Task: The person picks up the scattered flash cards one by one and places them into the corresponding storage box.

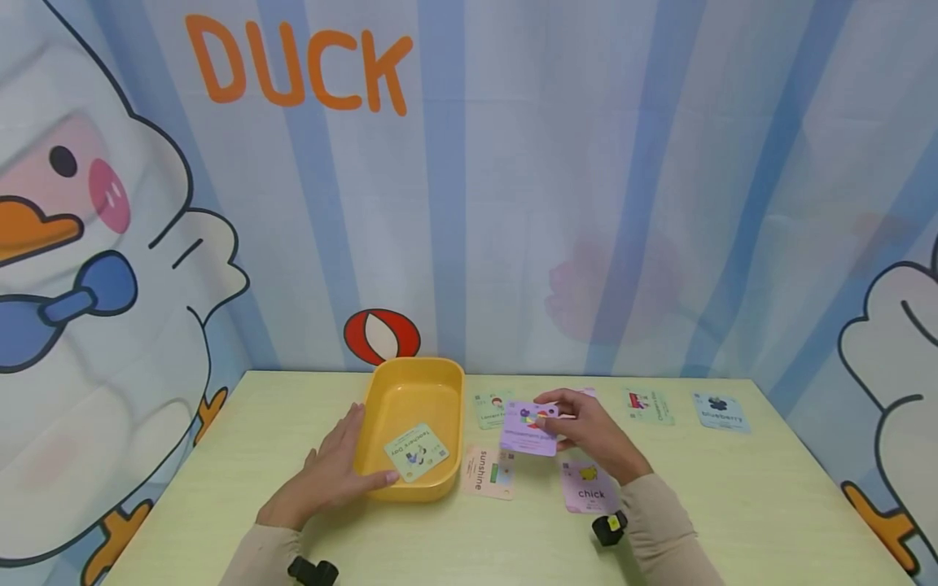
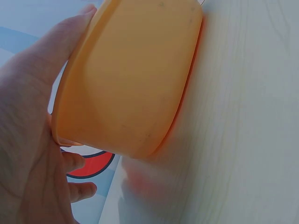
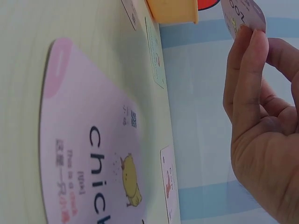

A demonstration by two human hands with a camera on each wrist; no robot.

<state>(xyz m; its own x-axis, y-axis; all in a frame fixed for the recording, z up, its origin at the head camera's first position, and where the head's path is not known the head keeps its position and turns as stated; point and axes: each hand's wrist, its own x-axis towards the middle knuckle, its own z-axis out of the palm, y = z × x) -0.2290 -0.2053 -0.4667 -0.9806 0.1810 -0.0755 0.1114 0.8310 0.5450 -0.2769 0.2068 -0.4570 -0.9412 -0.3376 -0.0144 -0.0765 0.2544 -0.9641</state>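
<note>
My right hand point(image 1: 592, 431) pinches a purple picture card point(image 1: 529, 429) between thumb and fingers, above the table. Its upper face seems to read "amusement park", and the word "zoo" shows on the card's side facing the right wrist view. Against the left side of a yellow plastic tray point(image 1: 414, 369) rests my left hand point(image 1: 322, 472), fingers fairly straight along the wall and thumb at the near corner. Inside the tray lies a green "Teachers' Day" card point(image 1: 416, 452). Beneath my right wrist is a purple "chick" card point(image 3: 93, 154).
A peach "sunshine" card point(image 1: 488, 474) lies right of the tray, with a green card point(image 1: 489, 411) behind it. Farther right are another green card point(image 1: 649, 406) and a blue "blueberry" card point(image 1: 721, 413). A purple card point(image 3: 168, 184) lies partly hidden behind my right hand. A printed curtain point(image 1: 513, 203) hangs behind the table.
</note>
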